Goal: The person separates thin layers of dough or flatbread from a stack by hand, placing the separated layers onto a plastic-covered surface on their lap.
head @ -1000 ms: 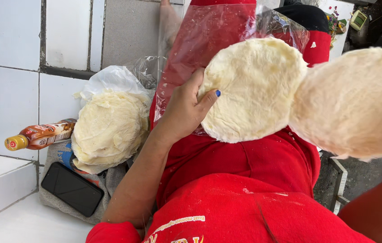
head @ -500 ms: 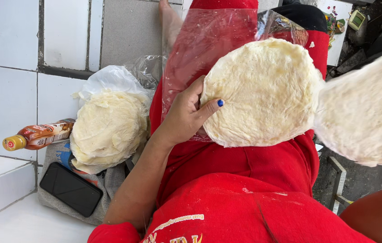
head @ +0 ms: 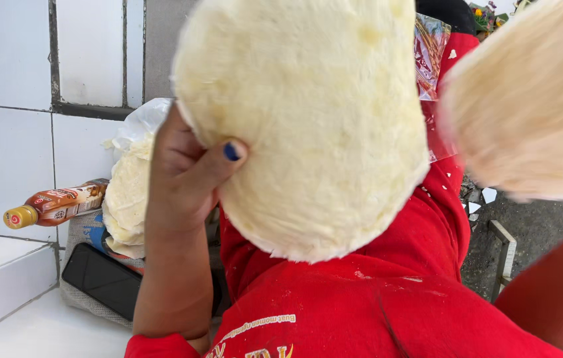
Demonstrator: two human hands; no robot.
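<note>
My left hand [head: 185,176] grips a round pale flatbread [head: 314,126] by its left edge, the thumb with a blue nail pressed on its face. The disc is raised close to the camera, over my red-clothed lap [head: 361,311]. A second flatbread [head: 527,99], blurred, hangs in the air at the right. My right hand is covered by it; only the forearm [head: 553,298] shows below.
A stack of flatbreads [head: 125,192] lies in a clear plastic bag against the white tiled wall. A brown sauce bottle [head: 56,204] lies beside it, a black phone [head: 102,280] in front. A white ledge [head: 3,265] is at lower left, a metal frame [head: 503,248] on the ground at right.
My left hand has lifted its flatbread up and towards the camera, so it now fills much of the view. The right-hand flatbread has shifted up and to the right.
</note>
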